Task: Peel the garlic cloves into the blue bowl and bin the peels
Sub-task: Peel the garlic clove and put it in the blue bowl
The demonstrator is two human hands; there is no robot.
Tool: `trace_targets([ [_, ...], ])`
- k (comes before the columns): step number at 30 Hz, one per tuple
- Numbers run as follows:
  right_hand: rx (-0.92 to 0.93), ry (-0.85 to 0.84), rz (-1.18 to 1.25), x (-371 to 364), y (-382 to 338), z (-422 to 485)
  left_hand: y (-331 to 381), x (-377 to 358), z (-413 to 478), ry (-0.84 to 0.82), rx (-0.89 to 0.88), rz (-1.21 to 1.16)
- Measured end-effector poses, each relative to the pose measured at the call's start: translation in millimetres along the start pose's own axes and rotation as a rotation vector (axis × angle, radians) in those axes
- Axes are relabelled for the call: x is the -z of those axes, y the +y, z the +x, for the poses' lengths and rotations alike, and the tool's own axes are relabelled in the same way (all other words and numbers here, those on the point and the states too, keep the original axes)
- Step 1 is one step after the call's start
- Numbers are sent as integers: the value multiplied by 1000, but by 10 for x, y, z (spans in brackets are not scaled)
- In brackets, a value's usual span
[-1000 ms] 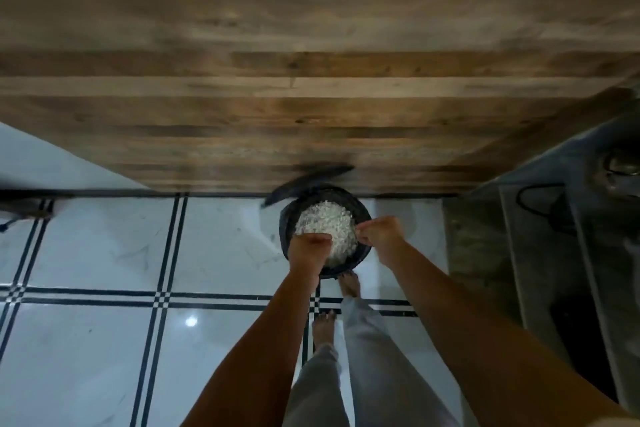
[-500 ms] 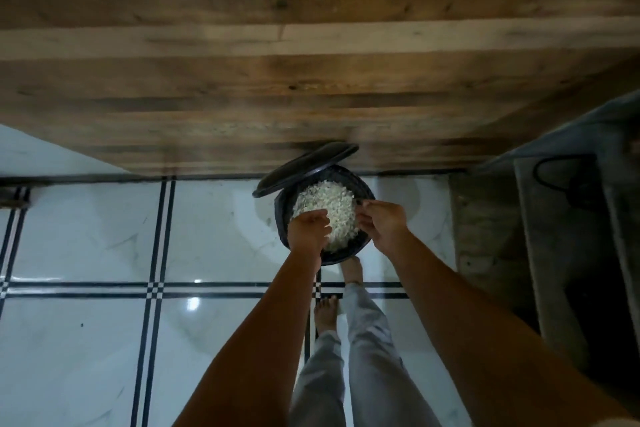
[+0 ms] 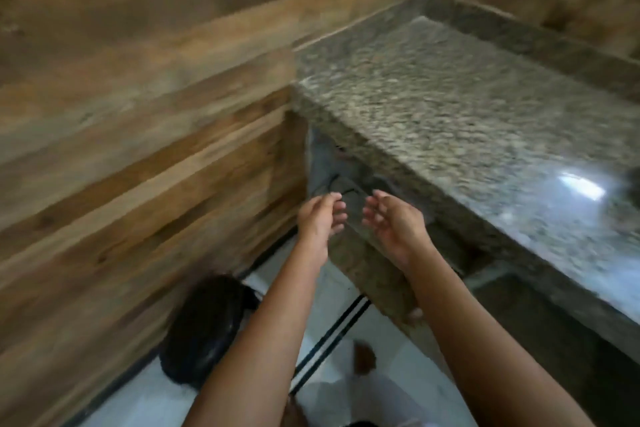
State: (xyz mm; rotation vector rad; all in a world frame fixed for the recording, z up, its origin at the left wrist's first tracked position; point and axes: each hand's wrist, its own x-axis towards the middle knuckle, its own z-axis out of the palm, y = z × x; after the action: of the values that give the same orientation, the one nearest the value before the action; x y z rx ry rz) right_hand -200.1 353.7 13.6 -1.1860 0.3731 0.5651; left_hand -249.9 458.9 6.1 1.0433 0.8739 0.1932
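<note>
Standing at the end of a speckled granite counter (image 3: 467, 107), a person is holding both bare hands out in front of the body. The left hand (image 3: 320, 218) and the right hand (image 3: 394, 222) are hanging side by side, near each other but apart, in front of the counter's near corner. Both palms are facing inward and upward, the fingers (image 3: 337, 206) of the left hand are curling loosely, and those of the right are spreading wide; neither hand is gripping anything. Both forearms are reaching up from the bottom edge of the view, bare to the elbow.

The black bin (image 3: 204, 326) is sitting on the white tiled floor (image 3: 346, 350), below and to the left of the left forearm, close against the foot of the wood-panelled wall (image 3: 138, 114). Motion blur is smearing it, so whether its lid is up or down cannot be told, and no peels are showing. A dark double line (image 3: 332, 340) is running across the floor tiles between the two forearms. A thin black cord (image 3: 334, 185) is lying on a shelf under the counter's edge, just behind the fingertips. A bright patch of light (image 3: 581, 185) is glinting on the counter's right edge. The blue bowl and the garlic cloves are lying outside the view.
</note>
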Motion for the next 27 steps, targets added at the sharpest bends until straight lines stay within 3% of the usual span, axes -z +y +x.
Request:
trace_targets([
  [8,232,261,227,1864,-1280,-58,-342,-2293,-457,-453,-38,255],
  [16,365,530,210,3532,-2049,-10,-1113,-4039,-876,-700,18,404],
  [22,283,895,-268,4313,-2101,212,-1428,-4485,-815,-697,8,502],
  [27,252,891,-629,4440,-2141,285,-1505,-4635,-648,-678,-34,572],
])
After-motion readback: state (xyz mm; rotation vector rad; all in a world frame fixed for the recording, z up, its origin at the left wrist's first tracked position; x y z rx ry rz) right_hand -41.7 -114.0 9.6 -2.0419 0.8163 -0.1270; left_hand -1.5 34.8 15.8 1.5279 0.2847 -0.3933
